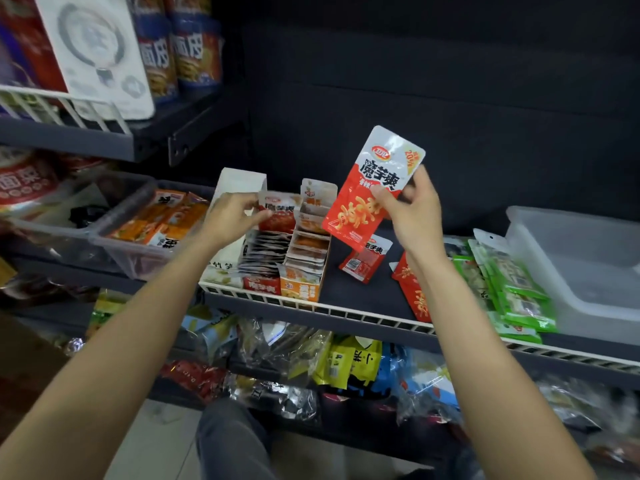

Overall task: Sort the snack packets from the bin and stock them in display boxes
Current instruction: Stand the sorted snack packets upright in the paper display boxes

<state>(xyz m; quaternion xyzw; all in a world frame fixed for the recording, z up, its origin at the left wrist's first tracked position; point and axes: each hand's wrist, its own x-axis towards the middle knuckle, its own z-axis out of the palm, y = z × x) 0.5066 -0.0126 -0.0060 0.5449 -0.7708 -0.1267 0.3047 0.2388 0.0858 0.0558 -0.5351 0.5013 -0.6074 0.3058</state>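
My right hand (412,209) pinches a red and white snack packet (367,188) and holds it up above the shelf. My left hand (232,214) grips the top of the rearmost packet (278,211) in the red display box (261,284), which is full of upright packets. An orange display box (301,289) stands right beside it, also filled. Two more red packets (363,259) (414,289) lie flat on the dark shelf under my right arm. A pile of green packets (509,289) lies to their right.
A clear plastic bin (581,271) sits at the far right of the shelf. Another clear bin (114,233) with orange packets is on the left. A white wire rail (346,313) edges the shelf front. Bagged snacks fill the shelf below; cup noodles stand above left.
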